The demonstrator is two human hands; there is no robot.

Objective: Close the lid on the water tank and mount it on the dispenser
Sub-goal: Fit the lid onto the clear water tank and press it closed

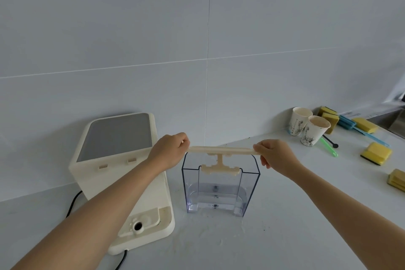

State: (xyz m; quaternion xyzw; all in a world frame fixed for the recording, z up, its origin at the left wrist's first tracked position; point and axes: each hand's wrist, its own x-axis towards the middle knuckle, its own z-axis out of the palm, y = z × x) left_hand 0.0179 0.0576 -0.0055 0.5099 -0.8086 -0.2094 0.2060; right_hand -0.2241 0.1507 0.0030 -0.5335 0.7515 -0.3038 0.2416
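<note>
A clear, bluish plastic water tank (249,188) stands upright on the white counter, right of the cream dispenser (122,173). The cream lid (219,150) lies level across the tank's top rim, a T-shaped piece hanging from its underside into the tank. My left hand (169,150) grips the lid's left end and my right hand (275,155) grips its right end. My left forearm crosses over the dispenser's base, where a round inlet port (137,226) shows at the near end.
A black cable (73,204) runs from the dispenser. At the right back stand two paper cups (309,130), with several yellow sponges (375,153), a blue brush (350,124) and a green utensil (328,149). A tiled wall rises close behind.
</note>
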